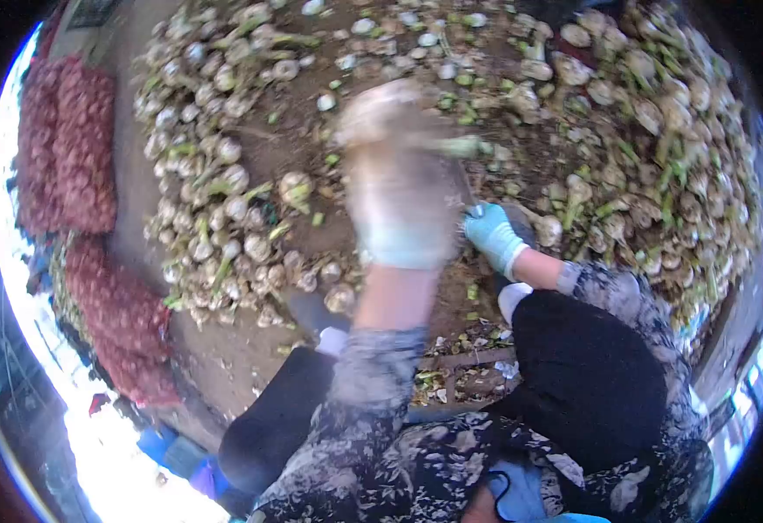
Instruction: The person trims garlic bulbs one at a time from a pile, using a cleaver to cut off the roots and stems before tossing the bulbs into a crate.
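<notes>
My left hand, in a pale glove and smeared by motion, reaches out over the middle of the ground. At its fingers is a blurred garlic bulb, its pale green stem pointing to the right. Lower and to the right, my right hand wears a light teal glove and is closed round a metal cutting tool. The tool's narrow grey blade points up toward the left hand and the stem; its exact kind I cannot tell.
Garlic bulbs with stems lie in a heap on the left and a larger heap on the right. Cut green stem pieces litter the soil between. Red mesh sacks of bulbs stand far left. My knees flank the work area.
</notes>
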Available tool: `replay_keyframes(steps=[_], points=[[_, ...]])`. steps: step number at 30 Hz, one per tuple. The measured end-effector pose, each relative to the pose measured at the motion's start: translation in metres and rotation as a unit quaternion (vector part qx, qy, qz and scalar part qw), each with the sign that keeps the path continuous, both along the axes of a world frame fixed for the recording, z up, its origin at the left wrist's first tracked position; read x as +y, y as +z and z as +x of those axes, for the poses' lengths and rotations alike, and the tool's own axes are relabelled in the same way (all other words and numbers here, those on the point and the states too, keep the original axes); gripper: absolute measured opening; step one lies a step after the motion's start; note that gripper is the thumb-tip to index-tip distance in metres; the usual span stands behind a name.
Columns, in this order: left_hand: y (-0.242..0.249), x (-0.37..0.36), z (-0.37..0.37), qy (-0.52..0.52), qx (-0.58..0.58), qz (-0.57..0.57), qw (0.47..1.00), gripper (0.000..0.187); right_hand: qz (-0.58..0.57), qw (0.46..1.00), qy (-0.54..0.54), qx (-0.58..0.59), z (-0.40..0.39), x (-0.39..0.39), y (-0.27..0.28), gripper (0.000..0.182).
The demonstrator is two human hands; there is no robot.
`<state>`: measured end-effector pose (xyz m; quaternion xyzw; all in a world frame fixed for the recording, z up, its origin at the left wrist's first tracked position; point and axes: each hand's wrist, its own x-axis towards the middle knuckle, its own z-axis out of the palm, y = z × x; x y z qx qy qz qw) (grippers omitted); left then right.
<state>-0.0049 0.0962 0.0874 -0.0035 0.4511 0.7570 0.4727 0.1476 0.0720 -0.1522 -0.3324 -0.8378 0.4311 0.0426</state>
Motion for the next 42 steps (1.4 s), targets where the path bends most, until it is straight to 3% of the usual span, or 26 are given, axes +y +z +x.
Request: replay_keyframes(steps=[1, 2, 3, 4, 5, 6, 7, 8, 9, 10, 11, 13, 16, 18, 21, 22, 24, 26, 28, 32, 35, 36, 37, 38, 40, 42], points=[[-0.005, 0.002, 0.015, -0.102, 0.100, -0.009, 0.990, 0.054, -0.126, 0.980, -0.103, 0.115, 0.006, -0.011, -0.028, 0.023], [-0.009, 0.004, 0.029, -0.188, 0.209, -0.009, 0.960, 0.072, -0.234, 0.920, -0.196, 0.245, 0.013, -0.023, -0.058, 0.021], [-0.015, 0.007, 0.040, -0.194, 0.404, -0.058, 0.892, 0.077, -0.405, 0.842, -0.264, 0.241, 0.011, -0.026, -0.053, 0.018], [-0.021, 0.012, 0.047, -0.190, 0.581, -0.103, 0.785, 0.083, -0.543, 0.722, -0.359, 0.233, 0.008, -0.030, -0.047, 0.017], [-0.027, 0.019, 0.045, -0.177, 0.734, -0.140, 0.640, 0.089, -0.470, 0.823, -0.287, 0.140, -0.001, -0.005, -0.001, 0.022], [-0.042, 0.007, 0.011, -0.187, 0.584, -0.289, 0.736, 0.082, -0.379, 0.900, -0.212, 0.044, -0.011, 0.017, 0.046, 0.033], [-0.075, -0.008, -0.029, 0.022, 0.560, -0.216, 0.800, 0.072, -0.321, 0.919, -0.229, -0.033, -0.020, 0.025, 0.086, 0.029], [-0.065, -0.028, -0.062, 0.040, 0.297, -0.275, 0.913, 0.051, -0.345, 0.908, -0.236, -0.028, -0.016, 0.024, 0.079, 0.032], [-0.075, -0.051, -0.094, 0.109, 0.133, -0.382, 0.908, 0.050, -0.371, 0.895, -0.246, -0.024, -0.010, 0.024, 0.071, 0.035], [-0.106, -0.075, -0.128, 0.167, -0.011, -0.383, 0.909, 0.056, -0.350, 0.905, -0.231, -0.075, -0.006, 0.025, 0.057, 0.035], [-0.120, -0.084, -0.148, 0.219, -0.133, -0.413, 0.874, 0.056, -0.342, 0.910, -0.218, -0.088, -0.006, 0.021, 0.061, 0.034], [-0.163, -0.092, -0.174, 0.245, -0.221, -0.407, 0.852, 0.046, -0.311, 0.924, -0.195, -0.105, -0.016, 0.024, 0.074, 0.032], [-0.203, -0.096, -0.197, 0.127, -0.114, -0.303, 0.938, 0.039, -0.315, 0.932, -0.173, -0.056, -0.017, 0.035, 0.089, 0.031], [-0.198, -0.110, -0.185, -0.044, 0.161, -0.277, 0.946, 0.040, -0.286, 0.947, -0.141, -0.044, -0.012, 0.045, 0.082, 0.033], [-0.117, -0.077, -0.121, -0.063, 0.156, -0.168, 0.971, 0.049, -0.142, 0.987, -0.055, -0.049, -0.018, 0.071, 0.121, 0.032], [-0.092, -0.067, -0.103, -0.071, 0.070, -0.174, 0.980, 0.048, -0.147, 0.988, -0.050, -0.022, -0.022, 0.075, 0.149, 0.031], [-0.082, -0.071, -0.084, -0.120, 0.028, -0.150, 0.981, 0.046, -0.056, 0.998, 0.033, 0.024, -0.028, 0.074, 0.169, 0.030], [-0.098, -0.087, -0.073, -0.203, 0.119, -0.092, 0.968, 0.045, 0.026, 0.993, 0.110, 0.030, -0.035, 0.076, 0.183, 0.028], [-0.105, -0.094, -0.061, -0.119, -0.014, -0.025, 0.993, 0.055, 0.054, 0.989, 0.135, 0.005, -0.041, 0.077, 0.185, 0.025], [-0.086, -0.087, -0.049, -0.183, 0.166, -0.058, 0.967, 0.066, 0.024, 0.982, 0.173, -0.072, -0.043, 0.079, 0.192, 0.022], [-0.096, -0.094, -0.046, -0.187, 0.084, -0.048, 0.977, 0.071, 0.012, 0.980, 0.176, -0.096, -0.038, 0.080, 0.193, 0.020], [-0.116, -0.101, -0.052, -0.270, 0.289, -0.044, 0.917, 0.075, 0.008, 0.980, 0.170, -0.105, -0.036, 0.079, 0.192, 0.020], [-0.127, -0.103, -0.056, -0.298, 0.486, -0.040, 0.820, 0.078, 0.007, 0.980, 0.164, -0.112, -0.035, 0.079, 0.190, 0.020], [-0.135, -0.110, -0.053, -0.281, 0.441, -0.038, 0.852, 0.079, -0.003, 0.982, 0.164, -0.095, -0.033, 0.077, 0.188, 0.020], [-0.082, -0.089, -0.039, -0.204, 0.175, -0.095, 0.959, 0.073, -0.003, 0.982, 0.171, -0.086, -0.030, 0.075, 0.190, 0.021], [-0.072, -0.089, -0.040, -0.207, 0.225, -0.057, 0.950, 0.067, -0.001, 0.980, 0.187, -0.063, -0.027, 0.072, 0.192, 0.022]])
